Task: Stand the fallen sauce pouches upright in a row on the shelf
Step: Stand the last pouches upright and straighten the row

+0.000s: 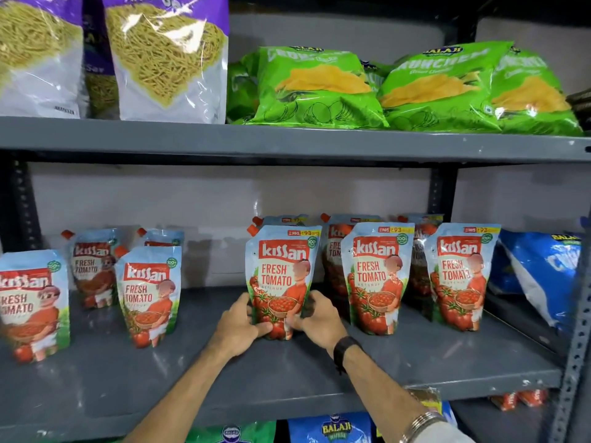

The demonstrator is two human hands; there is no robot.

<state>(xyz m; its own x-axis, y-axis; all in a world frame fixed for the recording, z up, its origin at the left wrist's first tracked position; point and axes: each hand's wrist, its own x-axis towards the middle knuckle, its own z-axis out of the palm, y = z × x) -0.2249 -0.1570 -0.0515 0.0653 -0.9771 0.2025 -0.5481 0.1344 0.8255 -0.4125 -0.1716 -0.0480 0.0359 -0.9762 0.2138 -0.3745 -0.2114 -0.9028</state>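
Ketchup pouch (281, 279) stands upright mid-shelf, near the front edge, gripped low on both sides: left hand (238, 327) wraps its left flank, right hand (316, 318) its right. Two more front pouches (375, 276) stand toward the shelf's (415, 362) right end, others to the left (148, 292). Green chip bags (319, 87) sit on the shelf above.
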